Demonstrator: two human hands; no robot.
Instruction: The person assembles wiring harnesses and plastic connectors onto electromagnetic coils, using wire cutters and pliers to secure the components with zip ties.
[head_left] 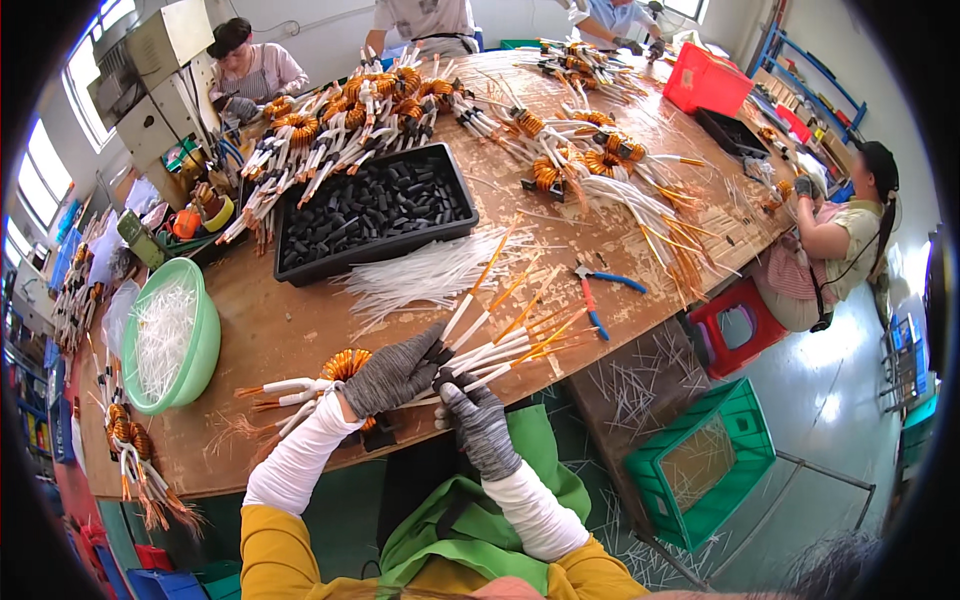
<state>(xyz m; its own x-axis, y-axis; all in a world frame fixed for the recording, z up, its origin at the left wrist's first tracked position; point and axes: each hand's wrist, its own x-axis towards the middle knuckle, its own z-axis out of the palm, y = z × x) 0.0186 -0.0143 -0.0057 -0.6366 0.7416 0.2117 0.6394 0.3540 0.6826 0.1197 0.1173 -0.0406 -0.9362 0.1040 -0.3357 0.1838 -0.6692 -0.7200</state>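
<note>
Both my hands wear grey knit gloves. My left hand (395, 375) is closed round the white-sleeved wires of a copper-wound coil (345, 364) near the table's front edge. The wires fan out to the right, with bare copper-coloured ends (545, 345). Beside it, my right hand (482, 430) is closed, its fingertips pinching a small black sleeve (446, 379) against the wires. How far the sleeve sits over a wire is hidden by the fingers. Loose white tubes (430, 280) lie just beyond my hands, in front of a black tray (375, 262) of short black sleeves (380, 205).
Wire cutters (612, 281) with red and blue handles lie to the right. A green basin (205, 345) of white tubes stands left. Finished-looking coils (370, 100) are piled behind the tray. A green crate (700, 470) and red stool (735, 325) stand off the right edge; several people work around.
</note>
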